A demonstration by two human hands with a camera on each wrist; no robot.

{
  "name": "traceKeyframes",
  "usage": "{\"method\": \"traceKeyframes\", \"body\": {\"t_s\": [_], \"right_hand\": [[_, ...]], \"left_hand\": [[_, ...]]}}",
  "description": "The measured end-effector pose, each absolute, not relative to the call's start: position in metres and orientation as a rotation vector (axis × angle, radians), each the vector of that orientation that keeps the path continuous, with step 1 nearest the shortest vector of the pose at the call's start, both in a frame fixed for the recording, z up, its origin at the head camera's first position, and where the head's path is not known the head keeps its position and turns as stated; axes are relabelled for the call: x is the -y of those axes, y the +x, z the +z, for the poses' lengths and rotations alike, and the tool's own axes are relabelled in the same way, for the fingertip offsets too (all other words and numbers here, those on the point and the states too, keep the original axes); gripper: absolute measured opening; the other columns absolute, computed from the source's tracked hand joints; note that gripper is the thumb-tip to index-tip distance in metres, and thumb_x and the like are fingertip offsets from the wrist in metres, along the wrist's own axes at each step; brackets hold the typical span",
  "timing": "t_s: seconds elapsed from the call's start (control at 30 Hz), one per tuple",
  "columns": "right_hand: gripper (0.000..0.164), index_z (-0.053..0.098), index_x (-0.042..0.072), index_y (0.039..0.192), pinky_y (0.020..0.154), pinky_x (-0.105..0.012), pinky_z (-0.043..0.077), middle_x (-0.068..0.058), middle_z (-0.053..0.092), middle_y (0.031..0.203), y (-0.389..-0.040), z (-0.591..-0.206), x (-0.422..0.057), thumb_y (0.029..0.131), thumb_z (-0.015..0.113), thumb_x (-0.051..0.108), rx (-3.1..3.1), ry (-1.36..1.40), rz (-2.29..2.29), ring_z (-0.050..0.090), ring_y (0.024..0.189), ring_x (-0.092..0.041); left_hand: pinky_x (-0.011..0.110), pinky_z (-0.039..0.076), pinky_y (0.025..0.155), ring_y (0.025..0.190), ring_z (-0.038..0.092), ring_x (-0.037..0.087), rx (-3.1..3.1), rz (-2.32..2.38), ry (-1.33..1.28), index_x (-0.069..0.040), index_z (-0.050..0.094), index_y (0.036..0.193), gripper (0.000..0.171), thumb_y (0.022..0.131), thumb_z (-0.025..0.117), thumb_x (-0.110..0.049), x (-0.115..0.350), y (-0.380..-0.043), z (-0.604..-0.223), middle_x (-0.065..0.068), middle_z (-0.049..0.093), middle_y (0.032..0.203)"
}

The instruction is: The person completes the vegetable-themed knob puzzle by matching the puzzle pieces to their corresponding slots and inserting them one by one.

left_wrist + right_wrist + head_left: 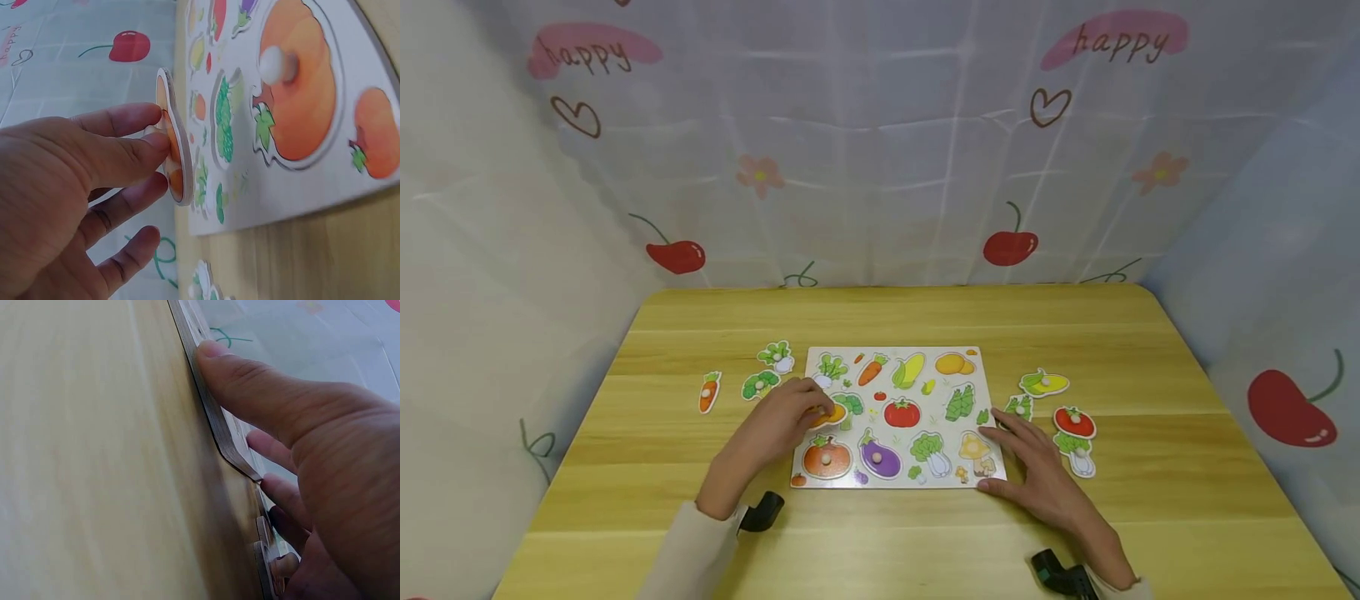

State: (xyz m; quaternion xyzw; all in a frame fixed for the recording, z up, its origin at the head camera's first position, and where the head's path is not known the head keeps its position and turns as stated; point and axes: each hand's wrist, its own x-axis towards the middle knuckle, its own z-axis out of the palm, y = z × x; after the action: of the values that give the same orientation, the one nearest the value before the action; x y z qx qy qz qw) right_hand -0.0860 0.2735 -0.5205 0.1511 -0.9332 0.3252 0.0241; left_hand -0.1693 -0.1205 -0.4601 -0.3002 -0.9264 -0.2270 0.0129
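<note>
My left hand (782, 421) pinches a yellow-orange wooden puzzle piece (177, 178) by its knob, thumb against fingertips. In the left wrist view the piece is tilted on edge just off the puzzle board (887, 481), over the broccoli picture (852, 403). Knobbed pumpkin (827, 457) and eggplant (880, 457) pieces sit in the board's front row. My right hand (1037, 475) rests at the board's right side, fingers extended; its thumb touches the front right edge in the right wrist view.
Loose carrot (709, 392), radish (777, 357) and broccoli (760, 384) pieces lie left of the board. To the right are corn (1045, 382), leafy green (1019, 407), tomato (1074, 422) and bok choy (1077, 457) pieces. A printed curtain (880, 167) hangs behind the wooden table (880, 542).
</note>
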Motion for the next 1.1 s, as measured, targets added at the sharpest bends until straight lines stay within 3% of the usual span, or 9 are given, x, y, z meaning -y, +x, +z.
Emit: {"method": "traceKeyframes", "body": {"t_s": [0.57,1.1], "right_hand": [[0.07,0.061,0.017,0.136,0.109,-0.066,0.021,-0.013,0.044,0.155,-0.086,-0.517,-0.273,0.075,0.087,0.041,2.855,0.492,1.009,0.033,0.141,-0.044],[0.071,0.061,0.018,0.136,0.109,-0.067,0.02,-0.013,0.044,0.155,-0.088,-0.519,-0.273,0.074,0.088,0.04,2.863,0.475,1.032,0.032,0.143,-0.044]], "left_hand": [[0.033,0.052,0.08,0.092,0.061,0.017,2.878,-0.745,-1.09,-0.015,0.076,0.095,0.013,0.092,0.071,-0.004,0.056,-0.205,-0.461,-0.003,0.065,0.092],[0.031,0.05,0.078,0.094,0.059,0.016,2.953,-0.628,-1.149,-0.019,0.077,0.099,0.017,0.095,0.066,-0.007,-0.008,-0.234,-0.465,-0.004,0.069,0.099]]}}
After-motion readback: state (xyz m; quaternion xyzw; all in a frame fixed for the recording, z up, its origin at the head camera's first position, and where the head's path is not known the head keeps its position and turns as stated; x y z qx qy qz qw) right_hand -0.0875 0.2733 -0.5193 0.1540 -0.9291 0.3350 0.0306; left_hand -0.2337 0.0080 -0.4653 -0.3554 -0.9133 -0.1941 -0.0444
